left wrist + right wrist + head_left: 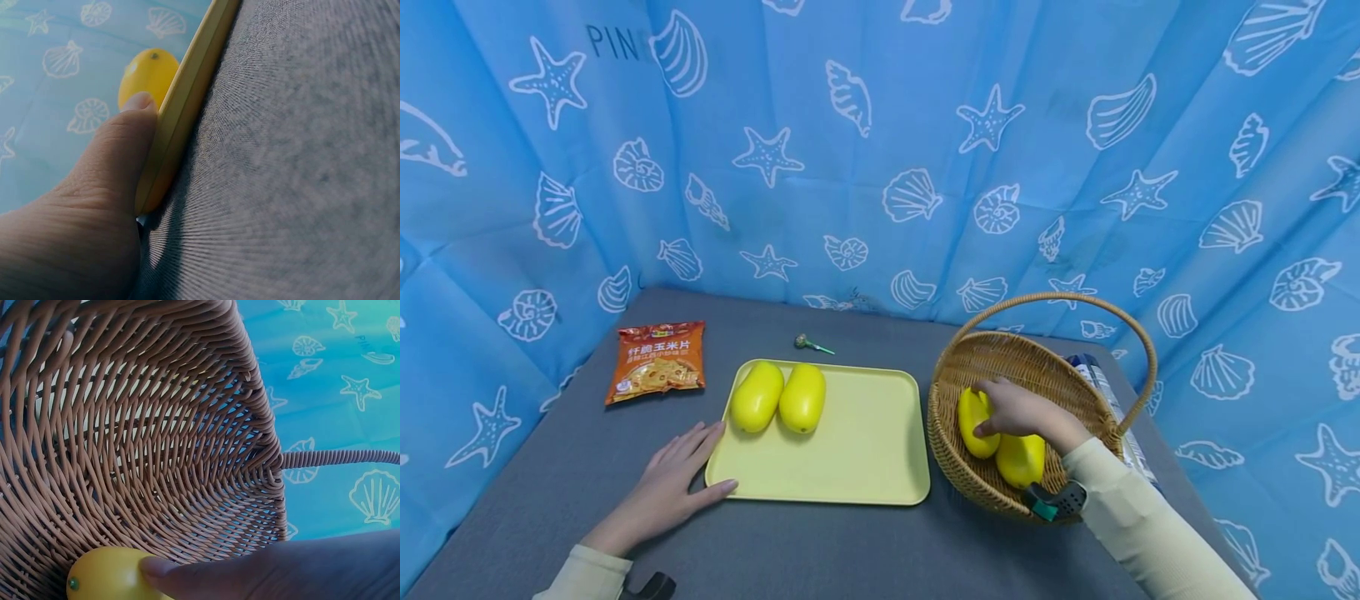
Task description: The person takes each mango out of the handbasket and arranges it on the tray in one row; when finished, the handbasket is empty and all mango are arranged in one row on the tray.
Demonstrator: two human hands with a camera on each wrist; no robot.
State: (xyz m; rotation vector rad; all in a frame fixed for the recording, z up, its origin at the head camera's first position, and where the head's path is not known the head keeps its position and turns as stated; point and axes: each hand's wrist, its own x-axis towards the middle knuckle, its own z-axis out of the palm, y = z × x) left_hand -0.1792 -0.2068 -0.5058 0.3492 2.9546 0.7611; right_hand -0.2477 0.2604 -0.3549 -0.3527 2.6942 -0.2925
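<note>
My right hand (pixel 1018 407) reaches into the wicker basket (pixel 947 467) and grips a yellow mango (pixel 973 429) at its left side. The thumb presses on that mango (pixel 103 575) in the right wrist view; the other fingers are hidden there. A second mango (pixel 1021 462) lies in the basket below the hand. At the pale yellow tray (pixel 857 450), my left hand (pixel 673 471) touches the left rim with its fingers extended, the thumb (pixel 128 134) against the edge. Two more mangoes, one left (pixel 757 397) and one right (pixel 802 398), lie side by side on the tray.
An orange snack bag (pixel 658 360) lies at the back left of the grey table (pixel 820 550). Behind the tray is a small green stalk-like item (pixel 812 343). A blue and white package (pixel 1097 379) sits partly hidden behind the basket, whose tall handle (pixel 1060 297) arches up. Blue curtains (pixel 880 150) surround the table.
</note>
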